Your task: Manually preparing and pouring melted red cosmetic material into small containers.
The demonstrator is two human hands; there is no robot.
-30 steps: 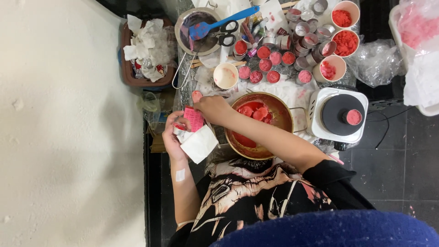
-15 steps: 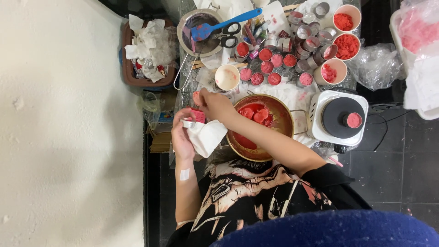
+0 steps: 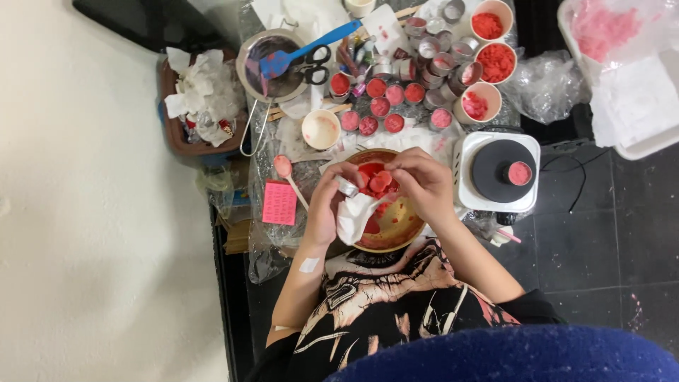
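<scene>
Fingers of left hand [image 3: 327, 205] closed round small metal tin [image 3: 346, 187] and white tissue [image 3: 356, 214].

pink label card [image 3: 280, 203] (rectangular), table's left

Single head view, looking straight down from well above the person onto a cluttered table [image 3: 495, 152], floor on both sides; the person's torso fills the lower edge.
</scene>
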